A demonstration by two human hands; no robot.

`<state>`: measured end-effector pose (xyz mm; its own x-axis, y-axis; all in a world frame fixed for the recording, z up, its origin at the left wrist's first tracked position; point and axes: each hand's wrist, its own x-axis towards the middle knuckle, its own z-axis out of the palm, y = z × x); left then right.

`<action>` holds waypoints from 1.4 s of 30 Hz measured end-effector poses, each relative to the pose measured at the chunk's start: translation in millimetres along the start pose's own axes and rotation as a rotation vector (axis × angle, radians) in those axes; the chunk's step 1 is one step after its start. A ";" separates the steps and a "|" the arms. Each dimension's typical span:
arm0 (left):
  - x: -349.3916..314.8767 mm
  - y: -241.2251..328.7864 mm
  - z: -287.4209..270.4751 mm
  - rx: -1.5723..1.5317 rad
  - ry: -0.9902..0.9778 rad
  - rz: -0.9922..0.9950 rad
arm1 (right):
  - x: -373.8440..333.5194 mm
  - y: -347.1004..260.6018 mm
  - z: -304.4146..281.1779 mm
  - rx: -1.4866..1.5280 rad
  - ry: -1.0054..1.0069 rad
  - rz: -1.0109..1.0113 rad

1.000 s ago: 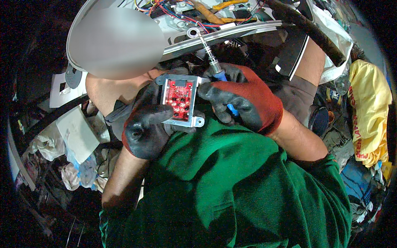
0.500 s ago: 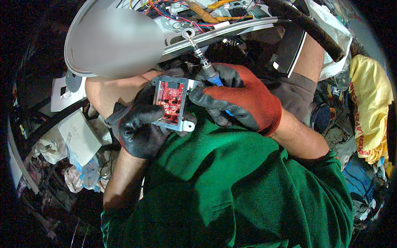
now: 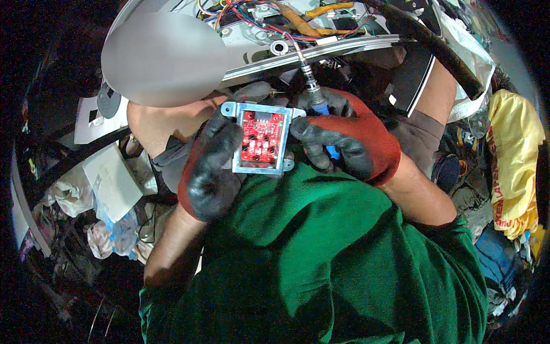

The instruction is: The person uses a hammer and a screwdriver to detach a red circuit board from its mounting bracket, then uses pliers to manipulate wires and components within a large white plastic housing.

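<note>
A red circuit board sits inside a silvery metal frame with screw tabs at its corners. My left hand, in a black-coated glove, is closed on the frame's left side. In a red and black glove, my right hand grips the blue handle of a soldering iron. The iron's metal shaft points up and away, clear of the board. The right fingertips are close by the frame's right edge; whether they touch it I cannot tell.
Beyond my hands lies a large pale housing with coloured wires inside. A dark rod crosses at the upper right. Plastic bags and a white panel lie on the left, a yellow bag on the right.
The framed board has moved right and turned to face up more squarely. My right hand and the soldering iron have shifted slightly right. Both hands keep their holds.
</note>
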<state>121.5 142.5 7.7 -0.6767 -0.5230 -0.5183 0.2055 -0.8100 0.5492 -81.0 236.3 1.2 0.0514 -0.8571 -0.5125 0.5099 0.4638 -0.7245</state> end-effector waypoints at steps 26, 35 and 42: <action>-11.1 -3.3 -7.3 1.025 0.130 0.176 | -8.8 0.0 3.4 0.119 0.008 -0.002; 5.7 -4.2 -20.1 -0.082 0.032 -0.147 | -41.2 6.0 -12.0 -0.718 0.021 -0.611; 9.5 -4.5 -15.6 -0.142 -0.050 -0.069 | -61.7 -27.3 -20.5 -0.941 0.032 -0.404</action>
<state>125.1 137.0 -9.9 -0.7261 -0.4537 -0.5166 0.2527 -0.8749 0.4132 -115.7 281.2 43.1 -0.0051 -0.9884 -0.1518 -0.3976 0.1413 -0.9066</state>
